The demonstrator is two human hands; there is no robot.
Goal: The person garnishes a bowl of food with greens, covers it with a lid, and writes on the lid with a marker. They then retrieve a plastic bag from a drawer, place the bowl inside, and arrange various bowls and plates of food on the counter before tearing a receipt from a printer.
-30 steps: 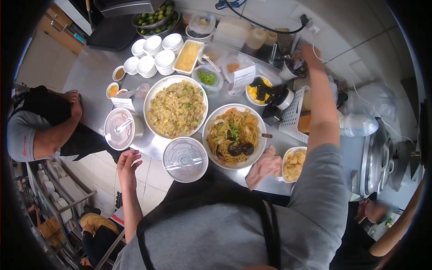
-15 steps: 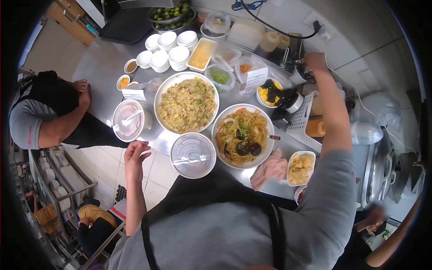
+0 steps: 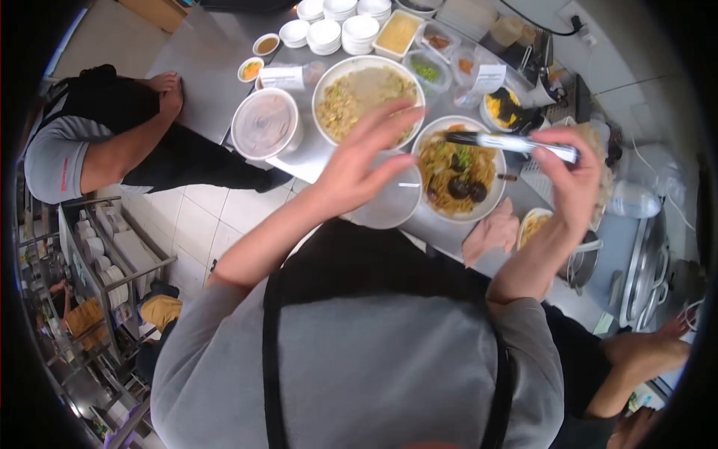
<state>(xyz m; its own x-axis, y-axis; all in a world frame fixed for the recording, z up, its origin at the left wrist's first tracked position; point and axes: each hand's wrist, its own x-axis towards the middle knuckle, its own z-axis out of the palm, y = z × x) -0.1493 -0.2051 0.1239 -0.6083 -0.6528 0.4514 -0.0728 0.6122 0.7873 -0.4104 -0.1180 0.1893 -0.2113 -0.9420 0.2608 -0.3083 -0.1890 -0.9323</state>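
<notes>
Fried rice [image 3: 338,112] and noodles [image 3: 455,166] are laid out with stacked white dishes [image 3: 324,36] and sauce cups [image 3: 267,45] along the steel counter [image 3: 206,60] of a commercial kitchen. Crockery [image 3: 116,294] is held on a metal rack [image 3: 143,271], a tiled wall [image 3: 643,67] is seen behind the counter, and black aprons [image 3: 344,262] are worn over grey shirts [image 3: 389,367] by two people [image 3: 56,176].

Single head-worn view, facing forward and down, near above the hands [image 3: 355,170], wide fisheye across the counter [image 3: 203,63]

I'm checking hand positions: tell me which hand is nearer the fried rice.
Left. The left hand overlaps the near side of the fried rice in this view; the right hand is farther, to the right, beyond the noodles, holding a marker.
</notes>
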